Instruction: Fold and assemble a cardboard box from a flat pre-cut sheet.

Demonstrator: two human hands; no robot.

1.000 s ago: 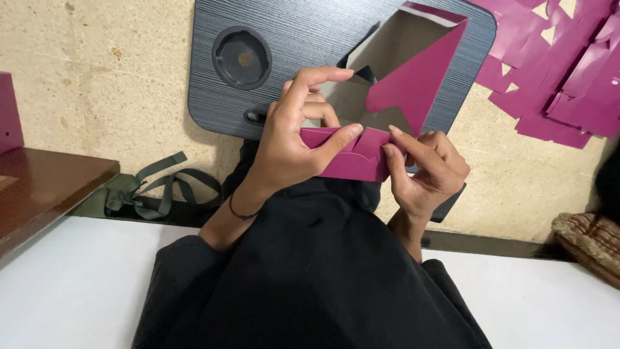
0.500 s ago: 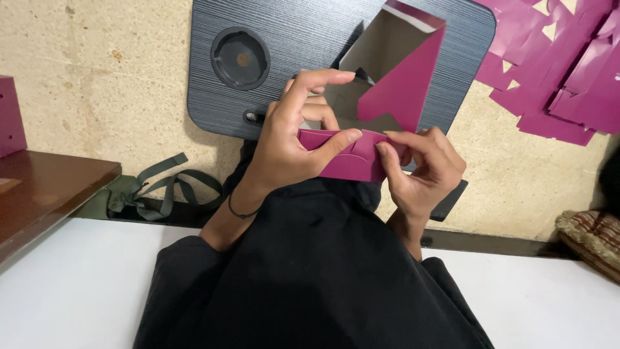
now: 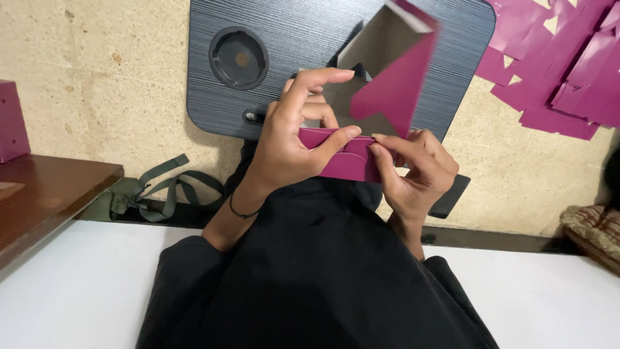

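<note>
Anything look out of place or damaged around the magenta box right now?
Nothing looks damaged. Both hands, left and right, pinch the half-folded magenta cardboard box. Flat magenta blanks lie strewn untidily on the floor at upper right.

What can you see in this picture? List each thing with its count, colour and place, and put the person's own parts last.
folded card box: one, magenta outside and grey inside, held in both hands at centre
lap desk: one, dark grey with a round cup recess, on the floor under the box
flat card pieces: a pile, magenta, floor at top right
strap: one, olive green, floor at left
wooden table: one, brown, left edge
cushion: one, striped, right edge
left hand: one, gripping the box's lower flap
right hand: one, pinching the same flap
</note>
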